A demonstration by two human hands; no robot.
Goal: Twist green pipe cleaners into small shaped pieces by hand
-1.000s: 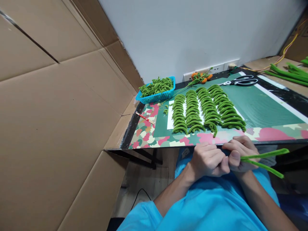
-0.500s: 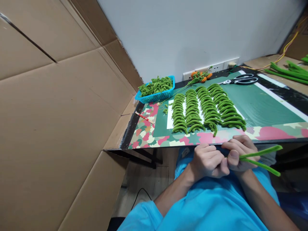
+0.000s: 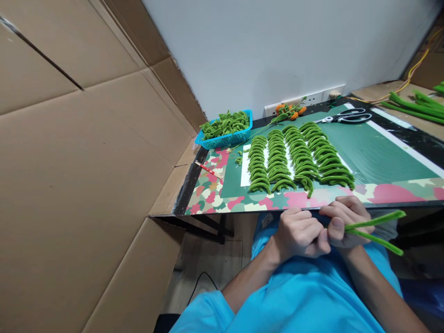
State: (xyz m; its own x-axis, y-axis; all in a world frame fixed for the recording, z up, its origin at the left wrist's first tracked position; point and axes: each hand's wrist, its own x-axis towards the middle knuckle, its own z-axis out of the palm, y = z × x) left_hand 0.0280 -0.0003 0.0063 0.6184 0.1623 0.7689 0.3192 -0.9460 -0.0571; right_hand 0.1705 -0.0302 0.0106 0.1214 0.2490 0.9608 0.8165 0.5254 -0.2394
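My right hand (image 3: 345, 222) is pinched shut on a green pipe cleaner (image 3: 376, 229), its two ends sticking out to the right in a narrow V. My left hand (image 3: 301, 231) is curled closed right against it, knuckles touching (what it grips is hidden). Both hang just below the table edge (image 3: 243, 209), over my blue shirt (image 3: 298, 296). On the table lie rows of bent green pieces (image 3: 298, 157), a blue basket (image 3: 225, 134) and scissors (image 3: 347, 116).

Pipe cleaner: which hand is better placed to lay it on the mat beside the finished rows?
Right, probably. The right hand pinches the pipe cleaner where its two ends stick out; the left hand only steadies the fold, and the mat lies bare ahead.
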